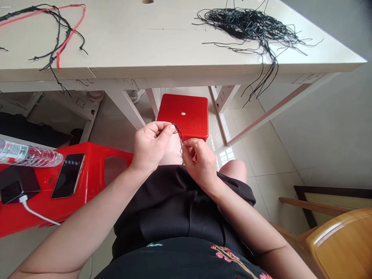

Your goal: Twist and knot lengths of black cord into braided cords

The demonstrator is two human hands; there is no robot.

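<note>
A thin black cord [180,136] runs between my two hands above my lap. My left hand [152,143] is closed, with the cord pinched between thumb and forefinger near its looped upper end. Lower and to the right, my right hand [200,159] is closed with curled fingers on the same cord; its exact grip is partly hidden. A short end of the cord hangs below the right fingers. On the table ahead lies a tangled bundle of black cords [250,25], some strands hanging over the edge. Braided black cords [68,27] and a red cord [71,35] lie at the table's left.
The pale table [139,50] spans the front. Beneath it stands a red stool [183,112]. Another red stool [95,155] at left bears a phone [69,176], a plastic bottle [31,153] and a black box [19,182] with a white cable. A wooden chair [343,240] stands at right.
</note>
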